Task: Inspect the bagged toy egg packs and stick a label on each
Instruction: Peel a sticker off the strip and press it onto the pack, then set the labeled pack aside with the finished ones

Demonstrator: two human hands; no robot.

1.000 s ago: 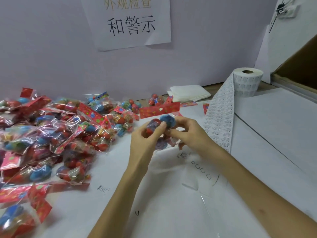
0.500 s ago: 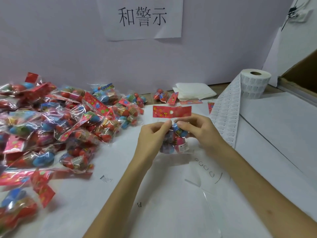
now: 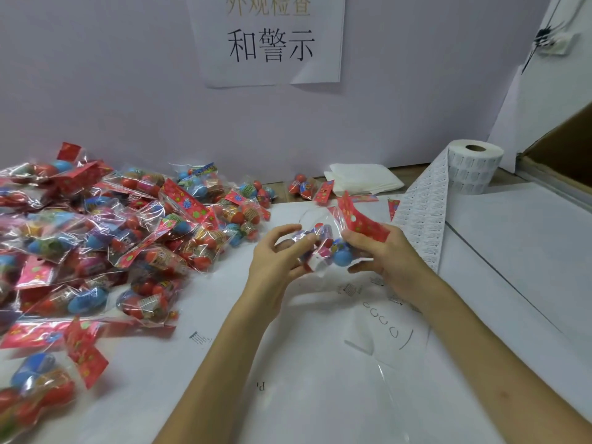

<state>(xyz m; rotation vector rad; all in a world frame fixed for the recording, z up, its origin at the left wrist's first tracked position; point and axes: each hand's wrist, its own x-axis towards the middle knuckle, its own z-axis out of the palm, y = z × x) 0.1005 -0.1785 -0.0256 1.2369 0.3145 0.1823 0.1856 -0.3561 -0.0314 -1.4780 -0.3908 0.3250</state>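
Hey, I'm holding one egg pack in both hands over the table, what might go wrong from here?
1. The held pack is slick, crinkled film pinched between the left hand and right hand; it may slip, or a label may go on creased.
2. The pile of packs lies close on the left; a finished pack dropped there could mix with unchecked ones.
3. The loose label strip runs beside the right wrist and could snag.

Lilac wall (image 3: 96, 91) (paper sign (image 3: 269, 43) taped up) behind white table (image 3: 320, 395).
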